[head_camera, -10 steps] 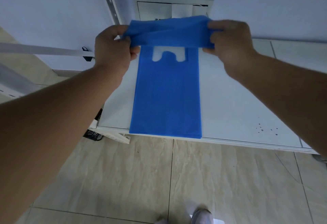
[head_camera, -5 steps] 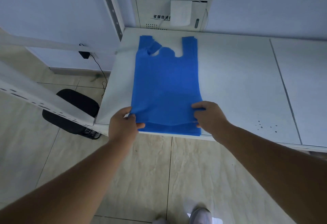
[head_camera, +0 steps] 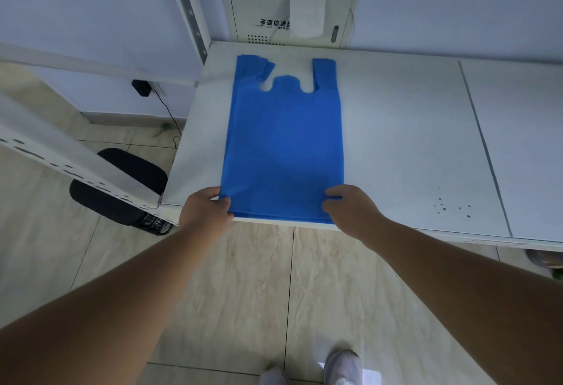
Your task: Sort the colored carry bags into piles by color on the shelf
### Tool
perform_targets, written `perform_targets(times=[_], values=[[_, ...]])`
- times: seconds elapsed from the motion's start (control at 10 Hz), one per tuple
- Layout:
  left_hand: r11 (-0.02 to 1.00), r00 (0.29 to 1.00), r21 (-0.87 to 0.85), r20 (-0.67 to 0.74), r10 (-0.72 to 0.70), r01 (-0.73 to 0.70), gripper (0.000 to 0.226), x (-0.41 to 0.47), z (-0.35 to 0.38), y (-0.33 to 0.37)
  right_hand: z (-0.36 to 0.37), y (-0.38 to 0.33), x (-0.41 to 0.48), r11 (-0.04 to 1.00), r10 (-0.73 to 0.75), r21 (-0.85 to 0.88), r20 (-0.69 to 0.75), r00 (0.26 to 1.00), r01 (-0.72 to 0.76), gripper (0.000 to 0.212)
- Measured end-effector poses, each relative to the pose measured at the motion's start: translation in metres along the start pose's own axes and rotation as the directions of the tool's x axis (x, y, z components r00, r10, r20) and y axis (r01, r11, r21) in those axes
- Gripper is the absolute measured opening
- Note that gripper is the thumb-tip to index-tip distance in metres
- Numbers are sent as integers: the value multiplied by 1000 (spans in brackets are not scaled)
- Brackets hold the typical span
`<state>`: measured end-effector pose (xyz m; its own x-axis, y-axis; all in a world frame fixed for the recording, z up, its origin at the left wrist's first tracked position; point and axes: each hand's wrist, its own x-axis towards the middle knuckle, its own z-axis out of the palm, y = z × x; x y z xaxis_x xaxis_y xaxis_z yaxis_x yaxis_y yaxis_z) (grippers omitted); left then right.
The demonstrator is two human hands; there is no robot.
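Observation:
A pile of blue carry bags (head_camera: 285, 141) lies flat on the left part of the white shelf (head_camera: 405, 141), handles toward the wall, bottom edge at the shelf's front edge. My left hand (head_camera: 205, 212) pinches the pile's near left corner. My right hand (head_camera: 350, 209) pinches the near right corner. Both thumbs rest on top of the blue fabric. No bags of another color are in view.
A white wall panel (head_camera: 292, 14) with printed text sits behind the shelf. A perforated metal upright (head_camera: 187, 10) rises at the shelf's back left corner. A black object (head_camera: 122, 186) and a cable lie on the tiled floor at left. My shoes (head_camera: 338, 368) show below.
One second ago both hands held a folded blue bag up above the pile. The bag now lies flat on the pile and my hands have come down to its near corners.

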<state>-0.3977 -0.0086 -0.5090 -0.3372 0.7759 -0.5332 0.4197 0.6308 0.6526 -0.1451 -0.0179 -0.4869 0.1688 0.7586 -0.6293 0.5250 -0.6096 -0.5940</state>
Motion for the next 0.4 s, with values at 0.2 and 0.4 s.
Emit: perform_targets(times=[0.2, 0.4], values=[[980, 997, 187, -16, 73, -69, 37, -2, 1, 4, -2, 9, 3, 992, -66, -108, 30, 997, 69, 50], [734, 960, 620, 141, 243, -277, 61, -29, 1, 5, -14, 20, -6, 947, -72, -315, -7, 997, 66, 58]])
